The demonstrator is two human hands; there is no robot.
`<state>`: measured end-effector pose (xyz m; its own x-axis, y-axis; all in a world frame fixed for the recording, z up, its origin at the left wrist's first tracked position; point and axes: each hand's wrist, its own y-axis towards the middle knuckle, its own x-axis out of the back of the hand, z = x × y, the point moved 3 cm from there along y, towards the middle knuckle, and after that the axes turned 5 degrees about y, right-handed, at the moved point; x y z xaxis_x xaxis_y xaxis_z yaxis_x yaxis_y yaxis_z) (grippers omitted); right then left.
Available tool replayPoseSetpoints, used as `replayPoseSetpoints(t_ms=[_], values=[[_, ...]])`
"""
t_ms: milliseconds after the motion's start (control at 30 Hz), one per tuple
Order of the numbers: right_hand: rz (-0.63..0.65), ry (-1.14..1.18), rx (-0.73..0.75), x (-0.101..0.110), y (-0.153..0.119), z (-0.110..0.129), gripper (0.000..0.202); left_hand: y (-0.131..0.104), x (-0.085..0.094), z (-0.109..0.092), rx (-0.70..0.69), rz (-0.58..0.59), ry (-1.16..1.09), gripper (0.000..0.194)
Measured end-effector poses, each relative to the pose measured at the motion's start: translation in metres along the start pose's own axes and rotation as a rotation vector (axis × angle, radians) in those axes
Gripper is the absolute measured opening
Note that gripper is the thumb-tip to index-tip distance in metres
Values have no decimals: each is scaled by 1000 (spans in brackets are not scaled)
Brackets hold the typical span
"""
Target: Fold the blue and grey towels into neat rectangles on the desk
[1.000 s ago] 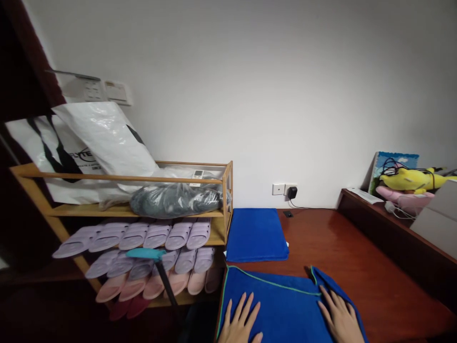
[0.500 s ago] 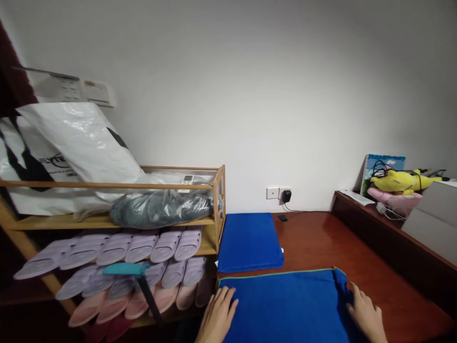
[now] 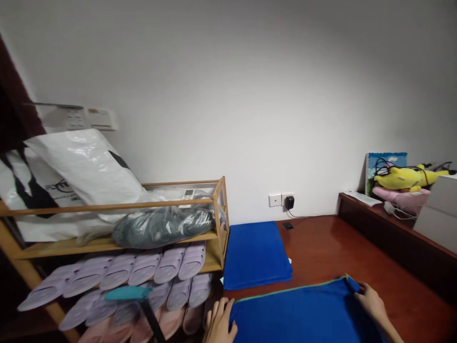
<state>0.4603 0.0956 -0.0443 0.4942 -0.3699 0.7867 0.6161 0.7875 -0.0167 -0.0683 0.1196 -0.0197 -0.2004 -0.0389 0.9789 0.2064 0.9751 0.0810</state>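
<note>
A blue cloth with a thin green edge lies spread on the red-brown wooden table in front of me. At its far right corner, which is lifted and folded over, my right hand pinches the fabric. My left hand rests by the cloth's left edge, fingers stretched out and thumb apart. Beyond the cloth lies a neatly folded stack of blue cloth, with small white tags showing at its sides. The near part of the spread cloth runs out of view.
To the left stands a wooden shoe rack with rows of slippers, bags and a remote control. A teal-headed tool is in front of it. On the right, a raised ledge holds a yellow plush toy. A plug sits in the wall.
My right hand has closed on the cloth's far right corner and folded it over. My left hand has stayed by the left edge. The view has tilted up slightly.
</note>
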Motion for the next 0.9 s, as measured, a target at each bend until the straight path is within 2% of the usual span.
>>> replayPoseSetpoints(t_ms=[100, 233, 400, 567, 733, 900], values=[[15, 52, -5, 18, 5, -1, 33, 11, 7, -2, 96, 119, -137, 51], [68, 102, 71, 36, 5, 3, 21, 26, 19, -1, 29, 119, -420, 26], [111, 98, 117, 57, 8, 4, 19, 39, 27, 17, 56, 145, -685, 22], [114, 93, 145, 74, 14, 0, 24, 43, 33, 28, 96, 220, -984, 30], [105, 22, 242, 92, 15, 1, 37, 41, 39, 27, 134, 249, -1216, 37], [128, -225, 266, 119, 14, -3, 12, 43, 39, 27, 198, 211, -1351, 39]])
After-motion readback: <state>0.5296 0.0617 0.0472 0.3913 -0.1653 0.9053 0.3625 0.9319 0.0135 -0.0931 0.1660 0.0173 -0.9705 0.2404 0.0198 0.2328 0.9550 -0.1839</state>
